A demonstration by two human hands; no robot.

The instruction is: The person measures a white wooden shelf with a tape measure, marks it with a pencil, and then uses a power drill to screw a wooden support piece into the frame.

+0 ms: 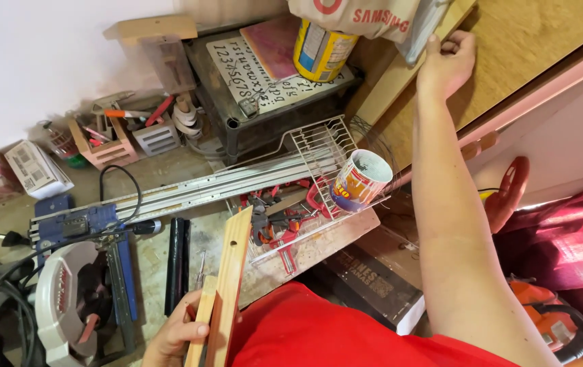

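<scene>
My left hand [177, 334] grips two narrow wooden strips [227, 285] that stand on edge and point away from me, near the bottom of the head view. My right hand [446, 60] is stretched far out at the top right, its fingers closed on the edge of a grey flat panel [422, 27] that leans by a wooden board [509, 54]. A red shirt fills the lower middle.
A white wire rack [318, 146] holds a tipped paint can [359, 180] above red clamps [278, 228]. Long aluminium rails [203, 187] lie across the floor. A mitre saw [77, 285] and cables sit at left, a black shelf [264, 102] with a yellow tin [318, 51] behind.
</scene>
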